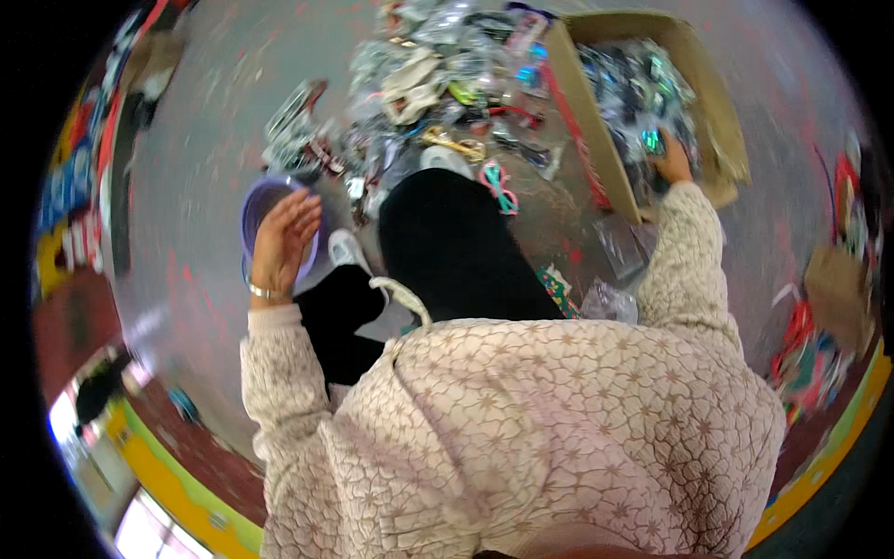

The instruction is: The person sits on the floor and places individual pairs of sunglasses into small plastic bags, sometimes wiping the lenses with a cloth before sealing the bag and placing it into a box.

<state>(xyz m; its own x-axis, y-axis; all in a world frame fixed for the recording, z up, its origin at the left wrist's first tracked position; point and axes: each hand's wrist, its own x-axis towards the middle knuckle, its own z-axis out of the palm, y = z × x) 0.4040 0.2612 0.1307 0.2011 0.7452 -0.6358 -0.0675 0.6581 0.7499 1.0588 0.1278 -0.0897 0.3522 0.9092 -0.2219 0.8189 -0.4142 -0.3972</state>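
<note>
My right hand (672,160) reaches into an open cardboard box (715,121) at the far right. Its fingers close on a pair of sunglasses with shiny teal lenses (652,142), among several plastic-wrapped pairs (633,84). Over on the left, my left hand (287,233) hovers palm down above a purple plastic tub (250,219), fingers stretched out and holding nothing. The tub's inside is mostly hidden by that hand. A heap of bagged glasses (410,88) lies on the floor between tub and box, with pink and teal glasses (500,186) at its near edge.
My black-trousered legs (456,247) lie between the tub and the box. Clear plastic bags (610,303) lie by my right arm. Cords and a brown carton (838,293) sit at the right wall. Colourful packages (70,200) line the left side.
</note>
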